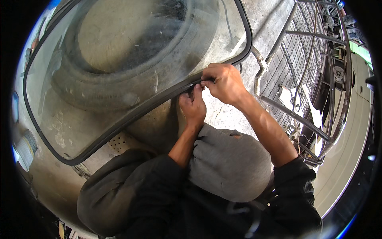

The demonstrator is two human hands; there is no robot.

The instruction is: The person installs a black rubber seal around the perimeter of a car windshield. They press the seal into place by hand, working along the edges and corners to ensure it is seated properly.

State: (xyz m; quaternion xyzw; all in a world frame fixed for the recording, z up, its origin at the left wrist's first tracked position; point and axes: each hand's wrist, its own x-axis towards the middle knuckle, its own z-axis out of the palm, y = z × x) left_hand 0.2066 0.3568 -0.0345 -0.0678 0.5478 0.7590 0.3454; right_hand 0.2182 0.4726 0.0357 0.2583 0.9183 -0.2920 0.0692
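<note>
A large curved glass pane [75, 137], like a vehicle window, lies in front of me with a black rubber seal [129, 114] running round its edge. My right hand [225, 83] pinches the seal at the near edge, toward the right corner, with its fingers curled over the top. Close beside it, my left hand [193, 109] grips the same strip from the near side, thumb up against it. Both sets of fingertips almost meet. Whatever the fingers cover at the seal's lip is hidden.
Beneath the glass, a tyre [103, 97] shows through. A metal frame with wire mesh [292, 69] stands on the right, white broken pieces [314, 115] in it. Beyond is a pale vehicle panel [354, 131]. My bent knees, in grey trousers [230, 165], are near the glass.
</note>
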